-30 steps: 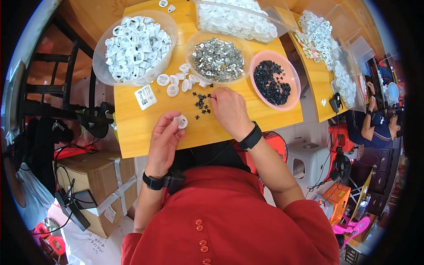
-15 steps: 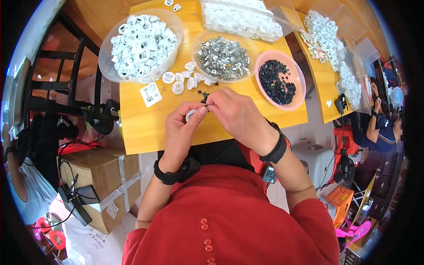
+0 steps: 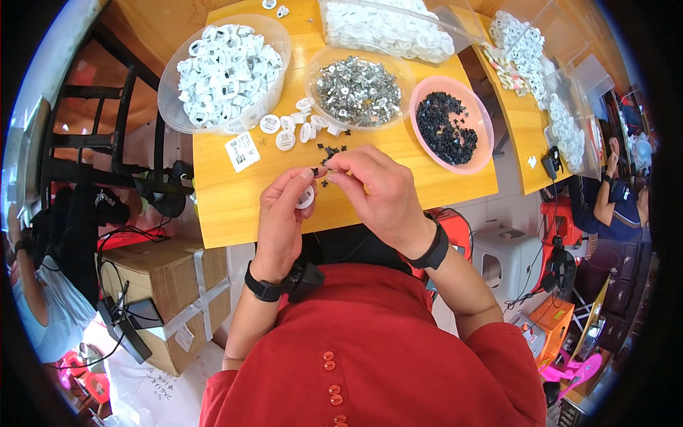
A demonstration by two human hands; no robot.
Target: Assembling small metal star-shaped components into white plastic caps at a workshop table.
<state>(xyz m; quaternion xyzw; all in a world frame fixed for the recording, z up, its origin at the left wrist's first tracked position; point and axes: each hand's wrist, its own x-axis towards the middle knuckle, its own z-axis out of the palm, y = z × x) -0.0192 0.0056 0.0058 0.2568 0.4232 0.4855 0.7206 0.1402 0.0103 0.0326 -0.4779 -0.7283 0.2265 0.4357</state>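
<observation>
My left hand is closed round a small white round plastic cap. At its thumb and forefinger tips shows a tiny black part. Close by on the right, my right hand has its thumb and forefinger a little apart, with nothing visible between them. Their tips almost meet those of my left hand. Just beyond lie several loose black parts on the yellow wooden table. Farther back is a group of loose white caps.
A clear tub of white parts, a clear bowl of small metal parts and a pink bowl of black parts stand across the table. A printed label lies left. A cardboard box is below; another person sits at far right.
My right thumb and forefinger have parted from their pinch at my left fingertips. My left hand has shifted slightly left, showing more of the white cap; more loose black parts are visible.
</observation>
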